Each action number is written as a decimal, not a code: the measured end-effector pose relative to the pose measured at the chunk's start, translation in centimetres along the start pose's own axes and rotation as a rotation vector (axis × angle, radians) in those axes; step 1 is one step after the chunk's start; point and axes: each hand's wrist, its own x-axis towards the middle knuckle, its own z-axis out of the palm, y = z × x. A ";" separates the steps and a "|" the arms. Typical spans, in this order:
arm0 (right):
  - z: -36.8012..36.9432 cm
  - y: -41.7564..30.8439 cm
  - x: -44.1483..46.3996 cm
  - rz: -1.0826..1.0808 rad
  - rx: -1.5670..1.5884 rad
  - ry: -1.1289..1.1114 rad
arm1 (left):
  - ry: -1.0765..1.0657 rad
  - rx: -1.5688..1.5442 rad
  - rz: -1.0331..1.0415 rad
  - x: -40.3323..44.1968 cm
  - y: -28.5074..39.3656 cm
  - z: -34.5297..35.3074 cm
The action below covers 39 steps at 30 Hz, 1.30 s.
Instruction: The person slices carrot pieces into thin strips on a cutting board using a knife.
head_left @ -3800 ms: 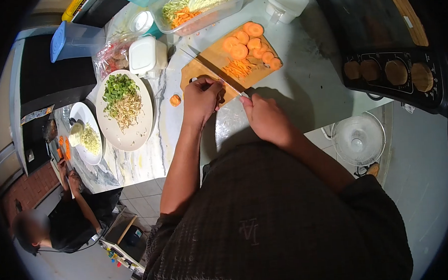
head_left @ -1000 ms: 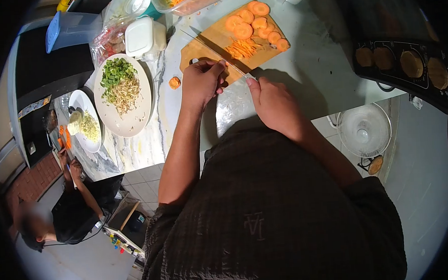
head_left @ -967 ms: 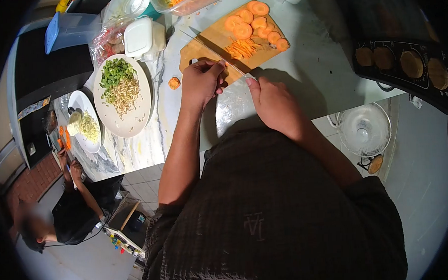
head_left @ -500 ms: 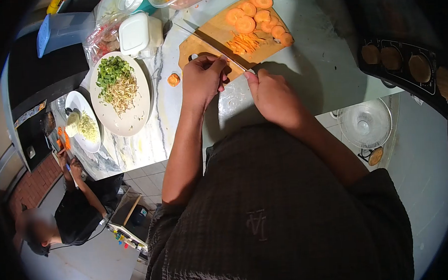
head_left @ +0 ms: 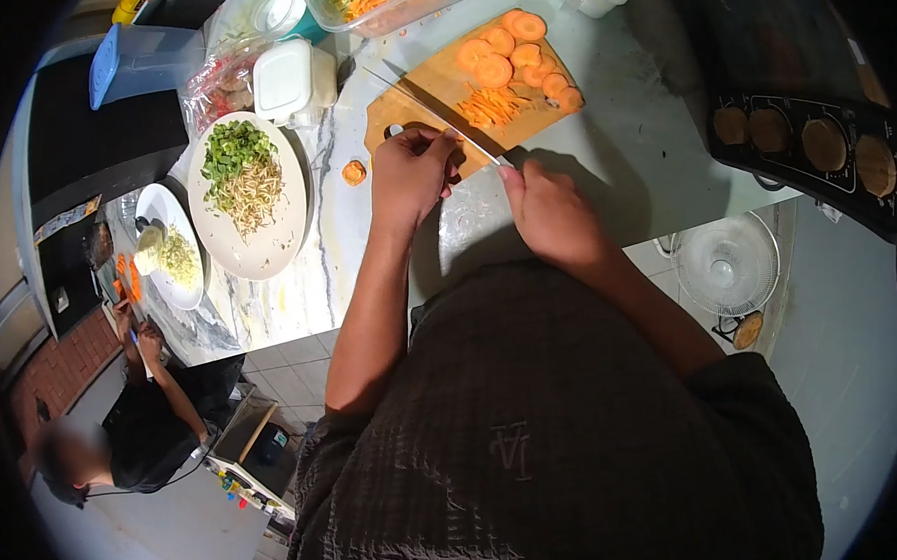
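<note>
Lower in our view than half a second ago, the knife [head_left: 474, 143] slants across the cutting board [head_left: 392, 112], its handle gripped in our right hand [head_left: 554, 210]. Our left hand [head_left: 411, 177] bends its fingers beside the blade; we cannot tell what they hold. Beyond lie carrot shreds [head_left: 488, 107] and carrot rounds [head_left: 493, 72].

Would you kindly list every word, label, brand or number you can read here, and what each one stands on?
"LA": interlocked letters on the front of the dark shirt.
Control panel with brown knobs, at right: white markings, too small to read.
I can make out no other text.
</note>
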 end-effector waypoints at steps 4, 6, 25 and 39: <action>0.0 0.3 -0.1 -0.019 -0.020 0.045 | -0.002 0.045 0.015 -0.1 0.2 0.0; 0.1 1.1 -0.6 -0.025 -0.031 0.057 | 0.009 0.024 0.011 -0.1 0.0 0.1; -1.3 0.7 -0.4 -0.054 0.031 0.058 | -0.032 0.007 -0.007 -0.1 -0.2 -0.6; -0.7 0.6 -0.2 -0.074 0.055 0.042 | -0.016 -0.007 -0.003 0.0 -0.3 -0.3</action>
